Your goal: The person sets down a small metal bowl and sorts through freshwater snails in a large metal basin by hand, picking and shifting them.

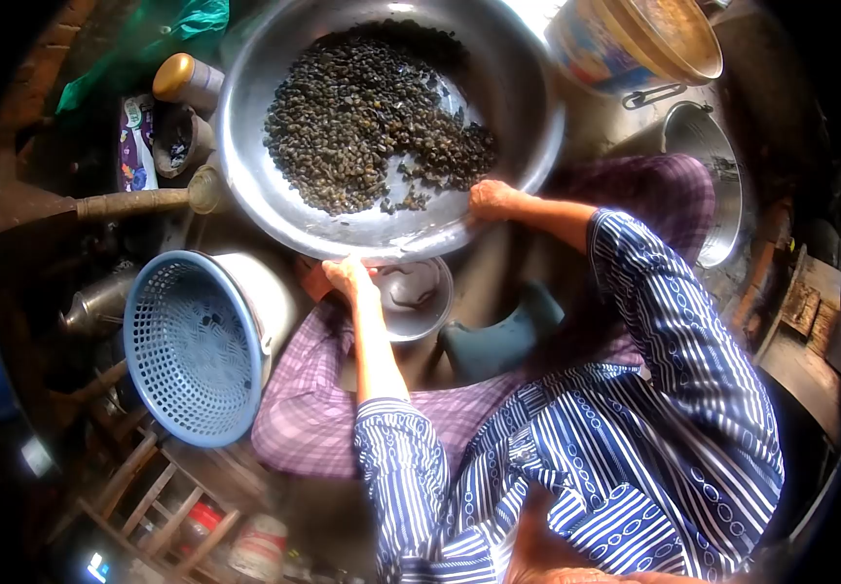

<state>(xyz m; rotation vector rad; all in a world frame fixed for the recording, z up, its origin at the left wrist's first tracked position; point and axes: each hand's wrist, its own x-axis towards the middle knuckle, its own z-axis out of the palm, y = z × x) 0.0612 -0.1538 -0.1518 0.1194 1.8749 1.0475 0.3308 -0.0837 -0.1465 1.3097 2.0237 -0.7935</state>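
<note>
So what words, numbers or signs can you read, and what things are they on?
No words or numbers are clear enough to read.
Big bucket: print too blurred.
Purple packet: marks too small.
Bottle: label too blurred.
Red-and-white tub: marks too blurred.

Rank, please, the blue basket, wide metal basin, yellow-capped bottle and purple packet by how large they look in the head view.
1. Wide metal basin
2. Blue basket
3. Yellow-capped bottle and purple packet: too alike to rank.
</note>
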